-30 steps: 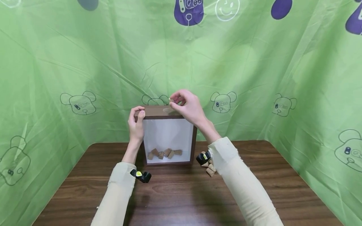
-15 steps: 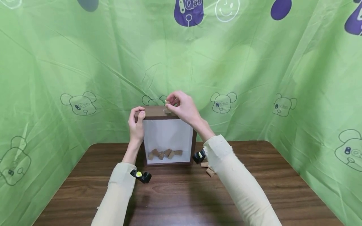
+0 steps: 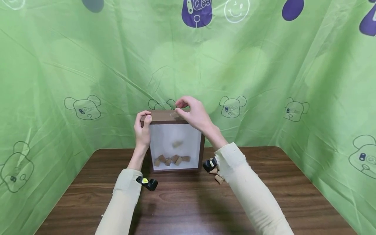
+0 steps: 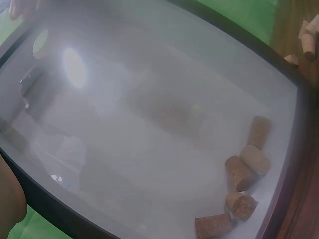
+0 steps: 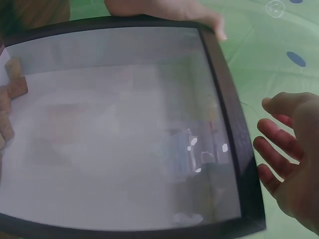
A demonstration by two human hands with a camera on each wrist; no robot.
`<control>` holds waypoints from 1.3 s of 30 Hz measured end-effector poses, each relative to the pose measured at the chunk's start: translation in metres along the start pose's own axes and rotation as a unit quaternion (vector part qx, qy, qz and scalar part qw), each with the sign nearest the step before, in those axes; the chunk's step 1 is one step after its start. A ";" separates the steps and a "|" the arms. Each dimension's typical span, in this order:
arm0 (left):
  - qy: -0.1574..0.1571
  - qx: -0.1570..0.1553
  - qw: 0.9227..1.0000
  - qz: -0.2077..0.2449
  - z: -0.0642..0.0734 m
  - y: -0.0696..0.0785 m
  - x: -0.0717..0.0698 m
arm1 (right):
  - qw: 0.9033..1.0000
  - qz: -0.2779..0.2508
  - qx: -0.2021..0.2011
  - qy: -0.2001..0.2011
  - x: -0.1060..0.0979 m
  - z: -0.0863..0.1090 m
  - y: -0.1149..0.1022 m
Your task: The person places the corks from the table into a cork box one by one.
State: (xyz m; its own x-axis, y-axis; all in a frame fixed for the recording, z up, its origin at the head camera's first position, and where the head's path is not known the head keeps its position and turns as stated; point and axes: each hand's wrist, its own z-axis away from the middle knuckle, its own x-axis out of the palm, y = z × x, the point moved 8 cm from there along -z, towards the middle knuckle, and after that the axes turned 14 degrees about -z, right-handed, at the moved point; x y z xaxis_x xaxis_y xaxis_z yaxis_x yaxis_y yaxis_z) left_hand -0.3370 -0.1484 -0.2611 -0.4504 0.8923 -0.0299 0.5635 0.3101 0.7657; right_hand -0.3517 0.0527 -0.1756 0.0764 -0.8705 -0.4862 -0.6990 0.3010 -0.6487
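Note:
A brown-framed display box (image 3: 157, 117) with a clear front stands upright on the table, a round hole in its top. My left hand (image 3: 143, 128) grips the upper left corner, thumb at the front edge. Just over the hole is my right hand (image 3: 196, 114), its fingers loosely bent and apart with nothing between them. Inside the box, a blurred cork (image 3: 177, 144) is in mid-air below the hole. Several corks (image 4: 239, 173) lie along the bottom, seen through the pane in the left wrist view. The right wrist view shows the right hand's fingers (image 5: 276, 134) beside the box top.
A small pile of loose corks (image 3: 218, 179) lies on the wooden table (image 3: 176, 202) to the right of the box, partly behind the right wrist's camera (image 3: 210, 165). A green printed curtain (image 3: 123, 71) surrounds the table at the back and sides.
My right hand moved left to the hole with a cork, let it go and drew back slightly right. The cork now drops inside the box. My left hand has kept its grip.

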 end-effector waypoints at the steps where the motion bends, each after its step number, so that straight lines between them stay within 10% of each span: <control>1: 0.001 0.000 1.000 0.001 0.000 0.000 0.000 | 1.000 -0.001 -0.003 0.004 -0.003 0.002 -0.002; 23: -0.002 0.000 1.000 0.002 -0.002 -0.005 0.001 | 0.988 -0.045 -0.053 0.135 -0.067 0.077 0.016; 39: -0.001 -0.003 1.000 0.000 -0.001 -0.004 0.001 | 0.989 -0.037 0.013 0.144 -0.077 0.123 0.039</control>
State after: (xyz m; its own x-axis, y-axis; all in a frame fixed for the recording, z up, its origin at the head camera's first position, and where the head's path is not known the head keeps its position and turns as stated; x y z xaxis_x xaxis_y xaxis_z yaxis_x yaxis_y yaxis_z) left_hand -0.3407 -0.1492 -0.2633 -0.4499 0.8925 -0.0312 0.5590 0.3087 0.7696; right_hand -0.2975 0.1793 -0.2360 -0.0823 -0.9642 -0.2522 -0.6795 0.2394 -0.6935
